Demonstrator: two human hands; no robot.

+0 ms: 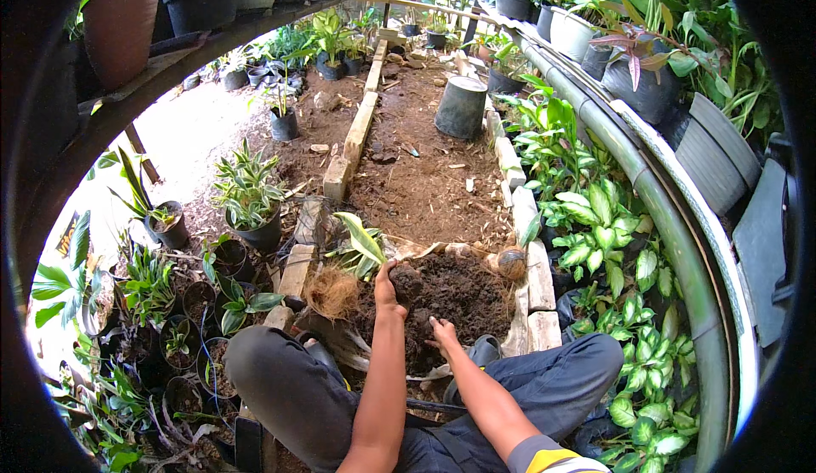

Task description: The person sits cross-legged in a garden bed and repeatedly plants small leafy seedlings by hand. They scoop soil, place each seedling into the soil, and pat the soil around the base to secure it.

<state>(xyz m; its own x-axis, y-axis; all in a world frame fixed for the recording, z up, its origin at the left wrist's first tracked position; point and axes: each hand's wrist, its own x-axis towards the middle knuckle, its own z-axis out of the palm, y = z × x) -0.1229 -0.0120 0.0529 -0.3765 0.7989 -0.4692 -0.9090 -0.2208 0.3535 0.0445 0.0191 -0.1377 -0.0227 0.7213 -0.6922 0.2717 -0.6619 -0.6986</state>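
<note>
My left hand (386, 291) grips a small plant with yellow-edged green leaves (362, 238) near its base. Beside the fingers a dark, rounded mass (405, 280) shows; whether it is a pot or a root ball I cannot tell. My right hand (444, 334) rests at the near side of a heap of dark, loose soil (468, 288), fingers partly spread and their tips against the soil. The heap lies on a pale sheet (519, 313) between my legs. Left of the soil sits a clump of brown coconut fibre (333, 292); a coconut husk (512, 262) lies at its right.
Rows of pale blocks (360, 125) edge the earth bed ahead, where an upturned black pot (461, 108) stands. Potted plants (252, 199) crowd the left. Leafy plants (599, 218) line the right below a thick bamboo rail (644, 186). A shelf of pots (204, 1) overhangs the upper left.
</note>
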